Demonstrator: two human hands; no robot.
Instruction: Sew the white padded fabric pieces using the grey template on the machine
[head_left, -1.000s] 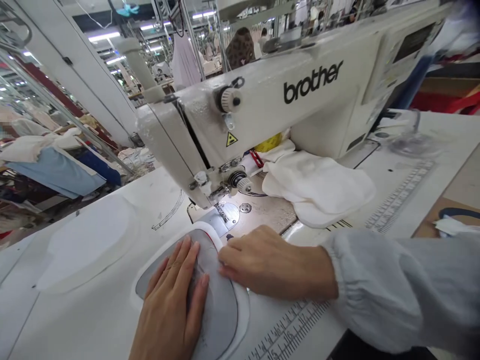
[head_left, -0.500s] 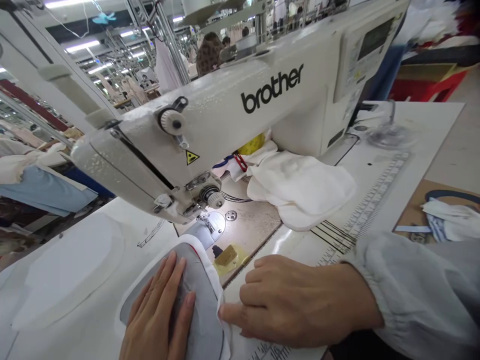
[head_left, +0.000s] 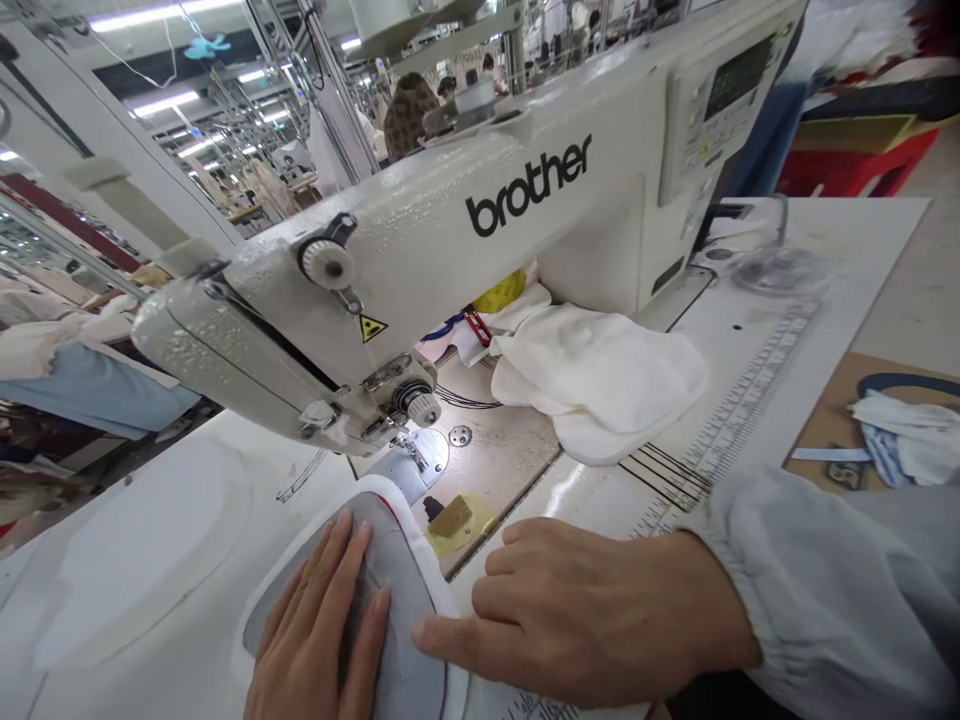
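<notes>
A grey fabric piece (head_left: 397,565) with a white border lies on the table in front of the presser foot (head_left: 411,452) of a white Brother sewing machine (head_left: 465,230). My left hand (head_left: 319,635) lies flat on the grey piece with its fingers stretched out. My right hand (head_left: 577,610) rests beside it, fingers loosely curled, and its forefinger presses on the right edge of the piece. Neither hand grips anything.
A pile of white cloth (head_left: 600,375) lies under the machine arm. A small yellow guide block (head_left: 454,517) sits on the needle plate. White cut pieces (head_left: 142,550) lie at the left. Ruler marks (head_left: 750,390) run along the table. Other workstations fill the background.
The view has dropped and shifted right. My right hand slid back down the piece's right edge, away from the needle, uncovering the yellow block. My left hand stays flat.
</notes>
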